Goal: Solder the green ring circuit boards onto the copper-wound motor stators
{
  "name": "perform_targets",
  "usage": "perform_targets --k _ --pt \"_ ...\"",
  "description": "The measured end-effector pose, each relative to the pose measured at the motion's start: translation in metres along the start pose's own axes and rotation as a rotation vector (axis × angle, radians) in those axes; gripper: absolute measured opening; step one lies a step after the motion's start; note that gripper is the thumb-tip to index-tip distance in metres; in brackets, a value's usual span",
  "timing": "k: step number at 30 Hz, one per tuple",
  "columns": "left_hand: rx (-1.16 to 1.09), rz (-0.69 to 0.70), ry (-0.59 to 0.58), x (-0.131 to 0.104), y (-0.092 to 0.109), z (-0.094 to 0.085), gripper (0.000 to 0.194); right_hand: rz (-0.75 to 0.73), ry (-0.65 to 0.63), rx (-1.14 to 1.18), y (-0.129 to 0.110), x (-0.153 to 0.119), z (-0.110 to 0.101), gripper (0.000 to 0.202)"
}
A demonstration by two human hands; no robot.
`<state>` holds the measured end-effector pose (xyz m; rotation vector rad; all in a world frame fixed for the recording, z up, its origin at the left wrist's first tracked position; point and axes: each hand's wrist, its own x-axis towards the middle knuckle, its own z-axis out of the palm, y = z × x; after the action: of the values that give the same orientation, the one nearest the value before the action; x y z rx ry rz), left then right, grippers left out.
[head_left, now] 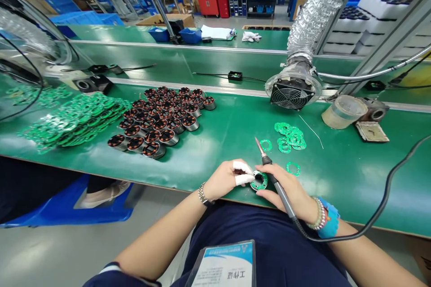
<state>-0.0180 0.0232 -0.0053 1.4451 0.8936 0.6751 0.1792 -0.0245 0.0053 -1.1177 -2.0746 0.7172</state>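
My left hand [229, 178], with white tape on two fingertips, pinches the left edge of a round part topped by a green ring board [259, 181] at the table's front edge. My right hand [289, 188] holds a soldering iron [282, 195] across the palm, its tip pointing up and away. Its thumb and forefinger also rest at the right side of the round part. Beyond the hands lie single green ring boards [293, 169] and a small pile of them [292, 136].
Several motor stators [168, 119] stand in rows at the left, beside stacked green boards [79, 119]. A fan with a foil duct [291, 92] stands behind the pile. At the right are a cloudy jar [344, 112] and a sponge tray [372, 132]. The iron's black cable [387, 188] loops rightward.
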Motion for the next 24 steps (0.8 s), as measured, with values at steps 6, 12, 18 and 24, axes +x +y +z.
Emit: perform_targets --k 6,12,18,24 --pt "-0.14 -0.153 -0.006 0.005 0.004 0.005 0.021 -0.089 0.119 -0.022 -0.003 0.017 0.002 0.024" --pt "-0.157 -0.143 -0.016 0.002 0.003 0.0 0.016 -0.147 0.082 -0.086 -0.007 0.026 0.01 0.025" --pt "-0.222 -0.11 -0.046 -0.001 0.003 -0.001 0.022 -0.104 0.114 -0.069 -0.009 0.017 0.01 0.024" --pt "-0.18 -0.125 -0.062 0.001 0.0 -0.002 0.017 -0.021 0.146 -0.02 -0.015 -0.006 -0.02 0.021"
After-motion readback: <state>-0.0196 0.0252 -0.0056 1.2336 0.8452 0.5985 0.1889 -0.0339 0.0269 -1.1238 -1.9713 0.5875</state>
